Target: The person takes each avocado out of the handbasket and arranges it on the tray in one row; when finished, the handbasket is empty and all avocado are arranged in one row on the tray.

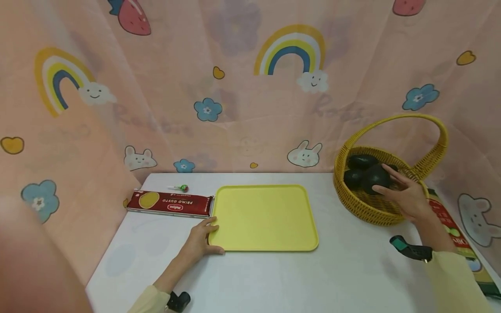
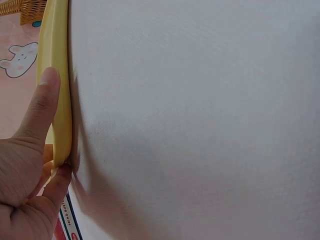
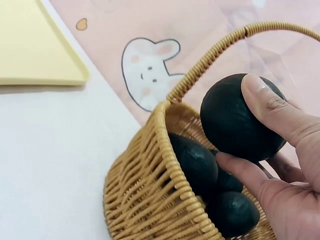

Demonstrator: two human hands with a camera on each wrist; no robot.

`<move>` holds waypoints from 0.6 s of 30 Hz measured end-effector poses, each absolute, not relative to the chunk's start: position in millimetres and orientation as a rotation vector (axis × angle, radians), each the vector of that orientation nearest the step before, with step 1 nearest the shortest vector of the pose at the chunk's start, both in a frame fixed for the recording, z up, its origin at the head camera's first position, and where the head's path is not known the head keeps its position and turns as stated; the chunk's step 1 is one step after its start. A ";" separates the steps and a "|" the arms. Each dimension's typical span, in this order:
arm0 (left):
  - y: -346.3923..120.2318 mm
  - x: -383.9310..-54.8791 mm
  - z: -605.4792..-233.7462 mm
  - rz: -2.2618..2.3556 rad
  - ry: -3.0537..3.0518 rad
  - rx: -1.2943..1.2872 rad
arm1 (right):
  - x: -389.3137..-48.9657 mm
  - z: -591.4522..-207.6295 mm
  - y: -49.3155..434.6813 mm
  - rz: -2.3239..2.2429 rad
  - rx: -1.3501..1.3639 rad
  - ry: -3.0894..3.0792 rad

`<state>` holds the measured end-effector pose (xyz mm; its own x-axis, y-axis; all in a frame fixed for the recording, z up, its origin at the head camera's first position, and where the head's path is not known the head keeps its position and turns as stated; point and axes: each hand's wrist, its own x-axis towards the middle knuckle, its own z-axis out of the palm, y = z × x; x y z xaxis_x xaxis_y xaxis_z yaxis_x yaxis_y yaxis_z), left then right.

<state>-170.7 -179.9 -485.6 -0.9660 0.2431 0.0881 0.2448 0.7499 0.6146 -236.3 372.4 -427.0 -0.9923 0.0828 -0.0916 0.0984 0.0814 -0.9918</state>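
My right hand (image 1: 409, 198) pinches a dark, rounded avocado (image 3: 227, 117) between thumb and fingers, over the yellow wicker basket (image 1: 352, 206) at the right. Several more dark avocados (image 3: 192, 162) lie inside the basket, partly hidden by the held one and the hand. At the middle of the table a flat yellow tray (image 1: 266, 217) lies lengthwise. My left hand (image 1: 197, 241) holds its near left corner, with the thumb (image 2: 47, 95) along the near rim and a fingertip at the corner's underside in the left wrist view.
Left of the tray lies a dark red spaghetti packet (image 1: 172, 204), with a small lollipop (image 1: 183, 188) behind it. A red and green package (image 1: 454, 226) lies along the right edge, partly behind the right arm. A pink patterned cloth (image 1: 242, 143) hangs behind the table.
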 end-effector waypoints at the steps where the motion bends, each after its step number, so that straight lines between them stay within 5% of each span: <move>1: -179.8 -170.4 -485.2 -1.030 -2.931 -0.416 | -236.6 -426.8 371.5 -2.112 0.186 2.301; 18: -180.7 -171.5 -484.6 -1.087 -2.952 -0.369 | -220.8 -407.5 334.1 -2.314 -0.171 2.092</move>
